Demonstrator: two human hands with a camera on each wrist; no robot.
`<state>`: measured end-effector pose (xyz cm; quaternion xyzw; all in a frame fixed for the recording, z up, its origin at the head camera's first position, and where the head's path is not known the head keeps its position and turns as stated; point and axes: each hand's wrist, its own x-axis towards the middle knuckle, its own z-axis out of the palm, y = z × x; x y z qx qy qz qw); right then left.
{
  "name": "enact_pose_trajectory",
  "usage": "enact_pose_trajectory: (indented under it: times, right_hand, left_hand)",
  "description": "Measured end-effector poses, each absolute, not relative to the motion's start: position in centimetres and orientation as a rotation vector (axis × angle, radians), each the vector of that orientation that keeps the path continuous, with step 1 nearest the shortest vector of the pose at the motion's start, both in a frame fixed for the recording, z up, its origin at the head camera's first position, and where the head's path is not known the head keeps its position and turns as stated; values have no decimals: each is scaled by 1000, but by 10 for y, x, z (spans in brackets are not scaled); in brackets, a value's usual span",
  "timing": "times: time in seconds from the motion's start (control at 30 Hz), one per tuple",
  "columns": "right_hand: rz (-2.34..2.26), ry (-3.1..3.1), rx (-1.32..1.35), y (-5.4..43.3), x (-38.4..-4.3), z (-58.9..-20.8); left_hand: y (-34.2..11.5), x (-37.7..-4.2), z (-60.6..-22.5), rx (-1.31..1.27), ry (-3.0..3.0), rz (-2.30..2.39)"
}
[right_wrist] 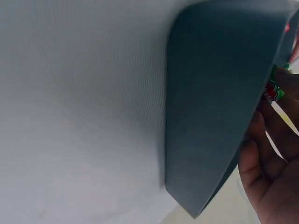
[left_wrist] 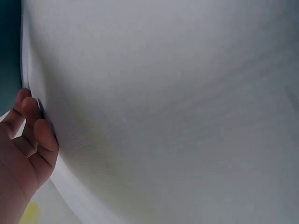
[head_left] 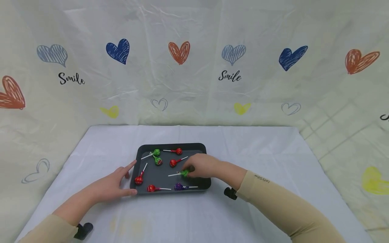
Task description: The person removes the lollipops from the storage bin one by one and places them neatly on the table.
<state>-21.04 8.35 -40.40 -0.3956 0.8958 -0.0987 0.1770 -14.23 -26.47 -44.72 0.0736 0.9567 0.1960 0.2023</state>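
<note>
In the head view, my right hand (head_left: 202,165) reaches over the right side of a dark grey tray (head_left: 191,146) and pinches a green-wrapped lollipop (head_left: 184,173) by its head, its white stick pointing left. The right wrist view shows part of the green wrapper (right_wrist: 273,88) between the fingers of my right hand (right_wrist: 275,154). My left hand (head_left: 109,185) rests at the tray's left edge, index finger and thumb extended against the rim. In the left wrist view, that hand's fingers (left_wrist: 46,135) show at the left; what they touch is mostly hidden.
Around the tray lie two green lollipops (head_left: 158,161), several red lollipops (head_left: 139,180) and a purple lollipop (head_left: 178,186). A white cloth (head_left: 258,145) covers the table. Behind it hangs a pale sheet (head_left: 197,84) printed with hearts.
</note>
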Motion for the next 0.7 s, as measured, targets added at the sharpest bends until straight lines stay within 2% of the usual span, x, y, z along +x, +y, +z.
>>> enact_pose_trajectory:
  times: [0.4,0.7]
  right_hand:
    - [-383,2615,-1020,120,-213,-384]
    - [-419,2678,-925,179,-210,-372]
  left_hand:
    - [-266,-143,-447,212,2667,560]
    - [-268,-144,-448,235,2665,576]
